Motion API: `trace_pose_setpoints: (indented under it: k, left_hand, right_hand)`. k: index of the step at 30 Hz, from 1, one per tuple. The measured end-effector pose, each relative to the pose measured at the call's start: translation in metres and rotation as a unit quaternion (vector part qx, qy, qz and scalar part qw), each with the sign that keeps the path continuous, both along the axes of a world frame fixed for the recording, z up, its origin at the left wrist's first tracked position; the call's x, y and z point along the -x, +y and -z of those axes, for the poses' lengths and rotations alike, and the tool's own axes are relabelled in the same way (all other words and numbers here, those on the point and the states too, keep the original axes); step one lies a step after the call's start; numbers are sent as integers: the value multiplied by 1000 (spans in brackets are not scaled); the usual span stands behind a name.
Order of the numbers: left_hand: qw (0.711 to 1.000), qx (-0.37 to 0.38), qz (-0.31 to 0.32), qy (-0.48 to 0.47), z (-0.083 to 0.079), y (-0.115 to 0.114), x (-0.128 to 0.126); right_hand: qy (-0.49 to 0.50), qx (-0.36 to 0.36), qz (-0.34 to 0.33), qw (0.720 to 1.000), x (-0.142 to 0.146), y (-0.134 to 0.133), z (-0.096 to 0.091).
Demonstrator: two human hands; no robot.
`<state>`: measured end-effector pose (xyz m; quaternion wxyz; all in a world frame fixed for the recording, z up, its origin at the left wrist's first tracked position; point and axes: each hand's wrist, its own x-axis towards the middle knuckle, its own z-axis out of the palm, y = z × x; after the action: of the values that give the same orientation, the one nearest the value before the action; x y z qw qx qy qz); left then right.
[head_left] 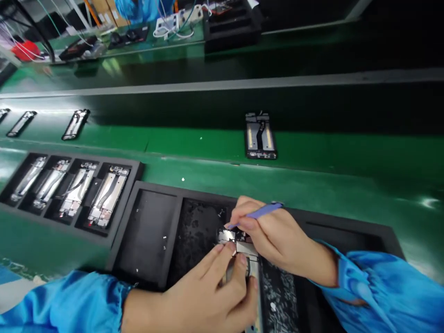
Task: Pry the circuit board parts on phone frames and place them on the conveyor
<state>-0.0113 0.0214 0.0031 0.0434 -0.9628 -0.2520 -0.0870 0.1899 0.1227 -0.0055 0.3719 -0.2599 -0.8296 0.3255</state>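
A phone chassis point(243, 252) lies in a slot of the black foam tray point(152, 231) in front of me. My left hand point(211, 291) is closed around the chassis, fingertips pressing its top section. My right hand point(277, 238) pinches a purple stylus-like tool point(258, 213), its tip touching the upper end of the chassis. Both arms wear blue sleeves.
A second black tray point(137, 169) at left holds several phone chassis. One open phone point(260, 136) lies on the green conveyor belt point(329, 162), with more point(75, 124) farther left. Cables, a charger strip point(173, 23) and a black box point(231, 27) sit on the far bench.
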Motion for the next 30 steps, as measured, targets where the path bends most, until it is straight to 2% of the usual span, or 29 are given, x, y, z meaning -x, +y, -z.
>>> trace_pose_setpoints:
  k: [3,6,9,15,22,30]
  left_hand:
    - [999,-9,-13,-49,13,-3,-1]
    - [998,-1,-10,-56,19,-5,-2]
    - [998,10,-21,-61,19,-5,-2]
    - [998,11,-17,-60,19,-4,-1]
    - [998,6,-20,-66,19,-6,-1]
    - [998,8,-23,-51,21,-9,-2]
  right_hand:
    - [-37,-5,-16,999,1,0,-5]
    - [-84,-18,-14,996,0,0,-9]
    - [-94,6,-13,995,-3,0,-9]
    - [-90,14,-60,994,-9,2,-10]
    - [-100,127,-87,983,-17,3,-16]
    - [-114,141,-89,979,-21,2,-13]
